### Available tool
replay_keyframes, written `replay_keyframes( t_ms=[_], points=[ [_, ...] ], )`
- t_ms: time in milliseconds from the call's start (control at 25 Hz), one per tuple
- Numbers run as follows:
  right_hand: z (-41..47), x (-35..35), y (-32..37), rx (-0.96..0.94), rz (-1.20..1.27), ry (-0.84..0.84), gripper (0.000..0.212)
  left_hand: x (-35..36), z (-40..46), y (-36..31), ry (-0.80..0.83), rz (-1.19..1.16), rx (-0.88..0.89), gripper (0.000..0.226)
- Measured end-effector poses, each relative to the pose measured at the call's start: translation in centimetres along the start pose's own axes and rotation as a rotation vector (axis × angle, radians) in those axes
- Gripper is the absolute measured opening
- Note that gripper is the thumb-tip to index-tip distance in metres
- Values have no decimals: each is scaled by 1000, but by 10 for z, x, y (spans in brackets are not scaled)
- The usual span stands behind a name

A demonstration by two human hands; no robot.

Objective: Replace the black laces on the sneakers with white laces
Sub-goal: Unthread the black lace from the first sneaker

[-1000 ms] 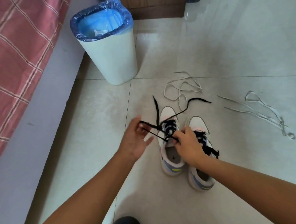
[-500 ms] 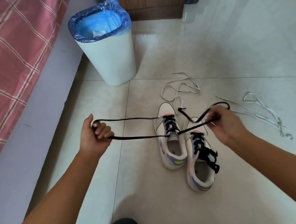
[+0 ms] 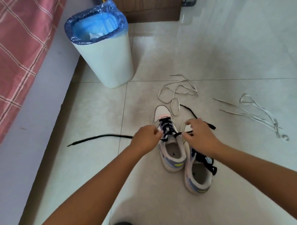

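Black flat lace (image 3: 101, 137) is pinched by your left hand (image 3: 145, 140) and right hand (image 3: 199, 135) over the left white-and-lilac mesh sneaker (image 3: 170, 145) on the pale tiled floor (image 3: 227, 56), whose tongue label is too blurred to read.

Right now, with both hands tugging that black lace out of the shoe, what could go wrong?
Two risks, I'd guess. The left hand and right hand pull the black lace sideways, so the light left shoe may tip or slide into the right shoe. The lace's loose end trails across the floor and another lies near a white lace, so they could tangle.
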State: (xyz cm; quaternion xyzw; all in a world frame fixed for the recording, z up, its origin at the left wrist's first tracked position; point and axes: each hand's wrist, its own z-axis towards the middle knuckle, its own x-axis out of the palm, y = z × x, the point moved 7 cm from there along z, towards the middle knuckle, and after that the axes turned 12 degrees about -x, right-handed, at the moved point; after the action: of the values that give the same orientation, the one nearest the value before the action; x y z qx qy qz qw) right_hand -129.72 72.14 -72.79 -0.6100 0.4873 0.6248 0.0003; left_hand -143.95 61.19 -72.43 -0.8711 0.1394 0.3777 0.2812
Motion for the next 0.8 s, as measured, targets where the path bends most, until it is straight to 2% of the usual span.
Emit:
replay_keyframes(
  t_ms=[40,160,280,400,600,720,800],
  points=[
    [-3,13,10,-41,-70,57,29,5,2,-11,25,32,24,33],
    [-6,33,16,5,-130,184,26,9,13,-26,95,115,50,36],
    [-2,32,17,-6,-172,205,22,10,19,-29,194,181,94,33],
    [1,34,18,-37,-166,246,21,15,26,-24,304,153,115,41],
    [-5,45,22,-102,-190,332,21,17,27,-9,465,80,146,25],
    [-13,58,26,-125,-159,400,21,20,26,-7,464,280,233,25],
    [-18,66,29,-120,-140,425,22,19,19,-11,353,547,333,18]
  ],
)
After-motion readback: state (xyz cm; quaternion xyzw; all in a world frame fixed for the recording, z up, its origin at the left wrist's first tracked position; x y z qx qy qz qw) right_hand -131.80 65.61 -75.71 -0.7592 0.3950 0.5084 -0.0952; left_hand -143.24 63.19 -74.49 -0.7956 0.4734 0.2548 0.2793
